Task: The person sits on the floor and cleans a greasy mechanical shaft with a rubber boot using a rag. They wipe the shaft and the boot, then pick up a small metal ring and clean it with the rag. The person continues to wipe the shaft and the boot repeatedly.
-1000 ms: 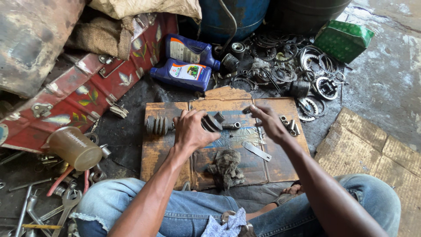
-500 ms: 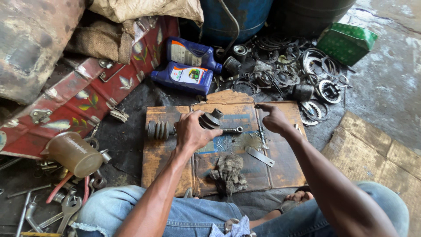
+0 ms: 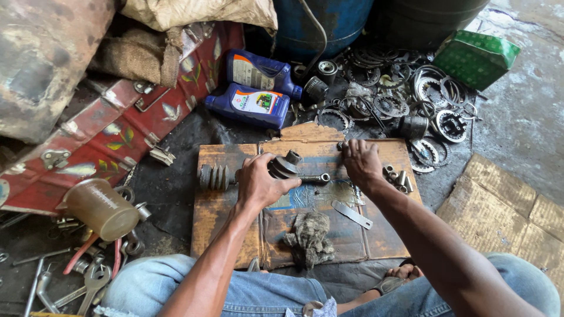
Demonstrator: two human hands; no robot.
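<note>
**Greasy shaft held on cardboard**

Rusty-brown cardboard lies flat on the dark floor and serves as the landmark for everything else. Behind it to the left leans a long red painted panel, and straight behind it stand two blue drums. Behind its right corner sits a green box. Two blue oil bottles lie just behind its back edge, and a heap of metal rings and gears spreads behind its right end. Left of the cardboard stands a brown plastic jug, with spanners on the floor near its front-left corner.

On the cardboard itself, a shaft lies crosswise near the back edge: a ribbed rubber boot at its left end, a second boot toward the middle, and a bare metal tip pointing right. The left hand is closed around the shaft between the two boots, fingers wrapped over it. The right hand rests palm down at the back edge, fingers curled loosely over a small dark part; whether it grips that part I cannot tell. A dirty rag lies near the front edge, a flat metal strip just right of it, and small sleeves sit at the right end beside the right hand.
</note>
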